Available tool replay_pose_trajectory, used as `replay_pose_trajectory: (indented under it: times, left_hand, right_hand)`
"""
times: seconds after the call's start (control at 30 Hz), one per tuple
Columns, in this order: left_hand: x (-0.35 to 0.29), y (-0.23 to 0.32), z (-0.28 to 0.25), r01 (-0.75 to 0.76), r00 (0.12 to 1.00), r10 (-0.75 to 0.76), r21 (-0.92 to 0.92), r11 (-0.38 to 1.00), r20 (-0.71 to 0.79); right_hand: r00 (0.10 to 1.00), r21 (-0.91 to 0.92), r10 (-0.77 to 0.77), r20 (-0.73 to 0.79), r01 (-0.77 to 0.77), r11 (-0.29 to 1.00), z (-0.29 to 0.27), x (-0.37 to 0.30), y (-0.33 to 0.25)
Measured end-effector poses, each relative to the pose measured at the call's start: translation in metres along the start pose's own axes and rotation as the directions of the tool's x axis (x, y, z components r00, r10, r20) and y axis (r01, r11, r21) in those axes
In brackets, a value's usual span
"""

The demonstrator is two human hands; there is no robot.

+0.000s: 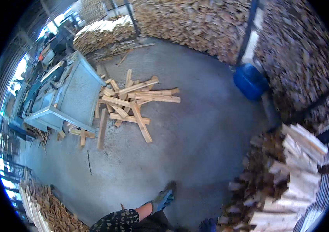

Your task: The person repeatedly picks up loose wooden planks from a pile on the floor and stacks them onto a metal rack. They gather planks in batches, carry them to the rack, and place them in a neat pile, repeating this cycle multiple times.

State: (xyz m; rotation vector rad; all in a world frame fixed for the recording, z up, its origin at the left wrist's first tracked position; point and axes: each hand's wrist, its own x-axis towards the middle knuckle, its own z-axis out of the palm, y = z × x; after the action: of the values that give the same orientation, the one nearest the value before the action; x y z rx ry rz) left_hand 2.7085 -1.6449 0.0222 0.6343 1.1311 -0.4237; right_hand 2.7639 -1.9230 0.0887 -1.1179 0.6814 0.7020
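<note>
My left hand (161,200), in a grey-blue work glove, hangs low over the concrete floor, with nothing visible in it. Its fingers look loosely stretched. A dark shoe tip (171,186) shows just beyond it. At the lower edge a dark blue gloved shape, apparently my right hand (207,225), is cut off beside the stacked firewood (276,218); whether it holds anything is hidden. Ahead on the left, a loose heap of split wood pieces (133,96) lies on the floor, well beyond both hands.
A grey metal machine table (77,92) stands left of the heap. A blue plastic drum (250,81) is at the right, by tall walls of stacked wood (195,27). Another wood stack (52,207) rises at lower left. A thin dark stick (89,162) lies on the floor.
</note>
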Motion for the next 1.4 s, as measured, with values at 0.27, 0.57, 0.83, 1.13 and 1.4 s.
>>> replay_pose_trajectory:
  times: [0.27,0.57,0.83,1.13,1.4]
  left_hand:
    - [0.009,0.131,-0.026,-0.335,0.942,0.334,-0.028,0.942,-0.026]
    - [0.042,0.225,-0.019,-0.520,0.789,0.540,0.150,0.841,-0.293]
    - [0.068,0.319,0.000,-0.518,0.752,0.476,0.037,0.855,-0.456]
    - [0.146,0.347,-0.058,-0.320,0.863,0.099,-0.386,0.865,-0.495]
    - [0.150,0.456,-0.088,-0.599,0.768,0.052,-0.686,0.413,-0.638]
  right_hand:
    - [0.944,-0.359,0.012,0.329,0.114,0.926,0.177,0.123,-0.120]
    - [0.908,-0.600,0.218,0.358,0.045,0.799,0.296,0.305,-0.241]
    - [0.812,-0.707,0.299,0.500,0.185,0.682,0.490,0.404,-0.277]
    - [0.624,-0.770,0.505,0.597,0.271,0.577,0.603,0.432,-0.207]
    - [0.578,-0.858,0.659,0.481,0.157,0.489,0.682,0.442,-0.185]
